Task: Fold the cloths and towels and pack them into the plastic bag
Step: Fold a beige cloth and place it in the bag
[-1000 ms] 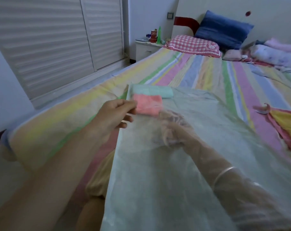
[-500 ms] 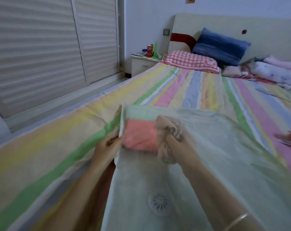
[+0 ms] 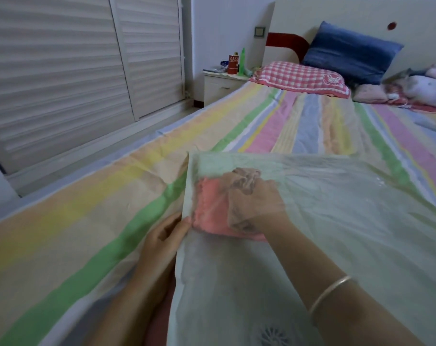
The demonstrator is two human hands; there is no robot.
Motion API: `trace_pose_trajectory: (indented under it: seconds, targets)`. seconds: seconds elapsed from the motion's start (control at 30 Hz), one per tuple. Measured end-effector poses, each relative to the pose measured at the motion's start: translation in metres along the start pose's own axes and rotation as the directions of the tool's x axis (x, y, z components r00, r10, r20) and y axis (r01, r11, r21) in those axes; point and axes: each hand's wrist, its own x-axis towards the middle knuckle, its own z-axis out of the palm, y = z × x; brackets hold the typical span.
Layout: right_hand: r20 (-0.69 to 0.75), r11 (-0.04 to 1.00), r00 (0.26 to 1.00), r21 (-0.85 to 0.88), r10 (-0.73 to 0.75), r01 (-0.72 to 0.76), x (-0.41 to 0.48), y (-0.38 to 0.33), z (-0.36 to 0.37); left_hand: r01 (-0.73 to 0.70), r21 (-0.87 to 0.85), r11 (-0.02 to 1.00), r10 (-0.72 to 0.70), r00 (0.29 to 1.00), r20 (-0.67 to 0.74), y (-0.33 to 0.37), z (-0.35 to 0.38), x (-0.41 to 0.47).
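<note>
Pinching the left edge of the plastic bag (image 3: 324,245) on the bed (image 3: 87,221), my left hand (image 3: 162,243) steadies it. The pink towel (image 3: 209,211) lies inside, beside my right hand (image 3: 254,203), whose grip holds a beige cloth (image 3: 247,177). A hard shove could rumple the folded towel.

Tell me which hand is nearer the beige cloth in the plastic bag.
Right. The right hand is inside the plastic bag, gripping the beige cloth. The left hand is outside, holding the bag's left edge beside the pink towel.

translucent plastic bag (image 3: 336,233), fuzzy pink cloth (image 3: 210,208)
</note>
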Motion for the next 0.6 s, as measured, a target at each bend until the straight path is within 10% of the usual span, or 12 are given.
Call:
trace_pose_trajectory:
  seconds: [0.3, 0.43, 0.6]
  targets:
    - [0.010, 0.918, 0.993, -0.380, -0.118, 0.113, -0.005, 0.005, 0.001, -0.046, 0.045, 0.998, 0.045, 0.999, 0.029, -0.002, -0.002, -0.003]
    - [-0.135, 0.749, 0.791, -0.447, -0.597, 0.489, -0.031, -0.008, -0.001, -0.065, 0.079, 0.995, 0.062, 0.997, 0.034, -0.003, -0.002, -0.002]
    - [0.220, 0.699, 0.896, -0.564, -0.385, 0.440, -0.026, -0.021, 0.021, -0.070, 0.033, 0.997, 0.069, 0.997, 0.028, 0.000, 0.001, -0.004]
